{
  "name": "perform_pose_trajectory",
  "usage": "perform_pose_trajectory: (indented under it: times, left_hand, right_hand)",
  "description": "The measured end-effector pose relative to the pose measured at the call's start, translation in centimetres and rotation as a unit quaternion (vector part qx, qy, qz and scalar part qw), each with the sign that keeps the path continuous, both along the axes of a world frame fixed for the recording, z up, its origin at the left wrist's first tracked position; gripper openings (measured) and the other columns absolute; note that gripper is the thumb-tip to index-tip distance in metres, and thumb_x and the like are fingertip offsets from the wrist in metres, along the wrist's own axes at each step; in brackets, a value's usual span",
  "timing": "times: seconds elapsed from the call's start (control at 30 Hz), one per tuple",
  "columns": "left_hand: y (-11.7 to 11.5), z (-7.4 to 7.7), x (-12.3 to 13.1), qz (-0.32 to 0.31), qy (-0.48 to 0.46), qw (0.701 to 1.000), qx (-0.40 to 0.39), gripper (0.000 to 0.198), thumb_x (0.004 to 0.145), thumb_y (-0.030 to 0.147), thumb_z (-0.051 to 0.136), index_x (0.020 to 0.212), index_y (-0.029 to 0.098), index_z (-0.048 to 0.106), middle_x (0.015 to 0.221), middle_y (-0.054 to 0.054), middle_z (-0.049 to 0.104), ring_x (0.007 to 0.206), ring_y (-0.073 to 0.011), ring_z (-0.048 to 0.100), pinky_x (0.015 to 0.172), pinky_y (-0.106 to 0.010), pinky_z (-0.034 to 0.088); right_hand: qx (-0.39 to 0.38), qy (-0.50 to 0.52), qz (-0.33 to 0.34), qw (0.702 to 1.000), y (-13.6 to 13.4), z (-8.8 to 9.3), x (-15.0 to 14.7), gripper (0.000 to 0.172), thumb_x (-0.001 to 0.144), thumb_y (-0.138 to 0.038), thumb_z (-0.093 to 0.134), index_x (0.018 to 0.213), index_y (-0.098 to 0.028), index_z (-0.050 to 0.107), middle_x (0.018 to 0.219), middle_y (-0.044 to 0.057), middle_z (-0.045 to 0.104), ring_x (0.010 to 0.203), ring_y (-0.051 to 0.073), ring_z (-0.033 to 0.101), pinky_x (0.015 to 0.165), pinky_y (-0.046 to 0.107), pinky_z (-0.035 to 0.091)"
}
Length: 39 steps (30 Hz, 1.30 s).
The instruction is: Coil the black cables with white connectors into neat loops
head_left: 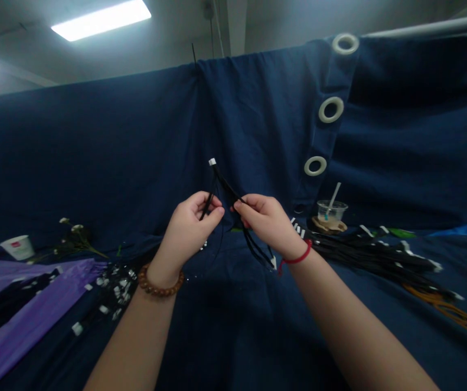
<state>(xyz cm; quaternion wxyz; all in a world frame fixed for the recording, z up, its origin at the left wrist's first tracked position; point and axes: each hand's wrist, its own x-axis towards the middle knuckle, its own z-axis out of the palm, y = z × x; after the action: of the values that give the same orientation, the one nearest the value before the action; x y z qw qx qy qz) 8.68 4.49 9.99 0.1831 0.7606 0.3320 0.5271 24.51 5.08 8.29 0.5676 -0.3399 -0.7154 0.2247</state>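
Observation:
A black wire harness with a white connector at its top end is held up in front of me between both hands. My left hand pinches some of its thin black wires between thumb and fingers. With thumb and forefinger, my right hand grips the thicker strand of the same harness. Loose wires hang below the right hand, and a white connector shows at their lower end near the wrist. The wires split in an upside-down V from the upper connector. Exactly how many wires each hand holds is too blurred to tell.
At left, a pile of white connectors and black wires lies beside purple plastic, a paper cup and flowers. At right are bundled black harnesses, orange rubber bands and a clear cup. A blue curtain hangs behind.

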Motion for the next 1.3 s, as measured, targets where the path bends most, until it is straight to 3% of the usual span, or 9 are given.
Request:
perform_pose_trajectory:
  times: [0.23, 0.53, 0.7, 0.83, 0.97, 1.07, 1.17, 1.23, 1.3]
  left_hand:
    - [-0.1, 0.0, 0.2, 0.004, 0.019, 1.000, -0.008, 0.010, 0.076, 0.025, 0.056, 0.078, 0.015, 0.058, 0.073, -0.002, 0.062, 0.068, -0.0121, 0.056, 0.059, -0.021, 0.040]
    - [0.0, -0.2, 0.2, 0.007, -0.001, 1.000, -0.016, 0.021, 0.075, 0.026, 0.058, 0.092, 0.014, 0.062, 0.082, -0.004, 0.063, 0.073, -0.0135, 0.058, 0.062, -0.021, 0.042]
    - [0.0, -0.1, 0.1, 0.019, -0.019, 1.000, -0.010, 0.021, 0.076, 0.031, 0.058, 0.089, 0.015, 0.063, 0.076, -0.003, 0.062, 0.065, -0.0124, 0.055, 0.055, -0.020, 0.039]
    - [-0.1, 0.0, 0.3, 0.021, -0.043, 0.999, -0.023, 0.020, 0.076, 0.034, 0.058, 0.082, 0.014, 0.061, 0.065, 0.000, 0.058, 0.059, -0.0107, 0.052, 0.051, -0.019, 0.037]
    - [0.0, -0.1, 0.6, -0.016, -0.071, 0.997, -0.031, 0.027, 0.073, 0.031, 0.062, 0.094, 0.014, 0.059, 0.071, 0.000, 0.057, 0.066, -0.0111, 0.053, 0.058, -0.019, 0.040]
    - [-0.2, 0.1, 0.6, -0.052, -0.099, 0.992, -0.064, 0.014, 0.073, 0.027, 0.062, 0.077, 0.014, 0.059, 0.066, 0.002, 0.053, 0.061, -0.0077, 0.048, 0.056, -0.017, 0.038]
    - [-0.7, 0.4, 0.4, -0.122, -0.147, 0.970, -0.151, 0.014, 0.075, 0.023, 0.055, 0.065, 0.015, 0.052, 0.061, 0.003, 0.047, 0.055, -0.0067, 0.046, 0.051, -0.016, 0.038]
    - [-1.1, 0.6, 0.3, -0.166, -0.144, 0.954, -0.204, 0.013, 0.076, 0.024, 0.050, 0.065, 0.015, 0.048, 0.059, 0.003, 0.044, 0.047, -0.0057, 0.041, 0.041, -0.016, 0.033]
    - [-1.5, 0.7, 0.2, -0.198, -0.122, 0.940, -0.252, 0.014, 0.076, 0.026, 0.050, 0.067, 0.016, 0.046, 0.056, 0.005, 0.037, 0.038, -0.0032, 0.028, 0.033, -0.014, 0.018]
  right_hand:
    - [0.012, 0.000, 0.003, 1.000, -0.7, 0.5, 0.0, 0.026, 0.082, -0.035, 0.048, 0.069, -0.014, 0.055, 0.051, -0.003, 0.045, 0.046, 0.007, 0.039, 0.044, 0.021, 0.028]
    - [0.015, 0.013, -0.021, 1.000, 0.2, -0.1, 0.1, 0.027, 0.078, -0.035, 0.052, 0.095, -0.014, 0.057, 0.052, -0.004, 0.046, 0.046, 0.009, 0.040, 0.044, 0.021, 0.027]
    - [0.025, 0.026, -0.035, 0.999, 0.3, -0.2, 0.4, 0.021, 0.075, -0.032, 0.056, 0.085, -0.014, 0.060, 0.063, 0.000, 0.053, 0.054, 0.010, 0.043, 0.051, 0.022, 0.031]
    - [0.015, 0.040, -0.018, 0.999, -0.1, 0.1, 0.3, 0.019, 0.074, -0.032, 0.056, 0.079, -0.014, 0.058, 0.059, -0.002, 0.049, 0.052, 0.009, 0.040, 0.049, 0.022, 0.028]
    - [-0.019, 0.048, 0.041, 0.998, -0.7, 0.5, -0.1, 0.019, 0.073, -0.033, 0.056, 0.077, -0.014, 0.055, 0.053, -0.005, 0.042, 0.046, 0.006, 0.033, 0.044, 0.020, 0.024]
    - [-0.025, 0.059, 0.056, 0.996, -1.0, 0.6, -0.2, 0.019, 0.072, -0.032, 0.056, 0.076, -0.013, 0.054, 0.053, -0.005, 0.041, 0.046, 0.006, 0.032, 0.043, 0.020, 0.023]
    - [-0.025, 0.067, 0.051, 0.996, -1.0, 0.6, -0.2, 0.018, 0.072, -0.031, 0.056, 0.075, -0.013, 0.054, 0.054, -0.005, 0.041, 0.047, 0.006, 0.033, 0.043, 0.020, 0.023]
    - [-0.027, 0.067, 0.050, 0.996, -1.0, 0.6, -0.2, 0.017, 0.072, -0.030, 0.055, 0.075, -0.013, 0.054, 0.053, -0.005, 0.041, 0.046, 0.006, 0.033, 0.043, 0.020, 0.023]
    - [-0.029, 0.064, 0.050, 0.996, -0.9, 0.5, -0.2, 0.016, 0.073, -0.029, 0.055, 0.075, -0.013, 0.054, 0.054, -0.004, 0.043, 0.046, 0.006, 0.034, 0.044, 0.020, 0.024]
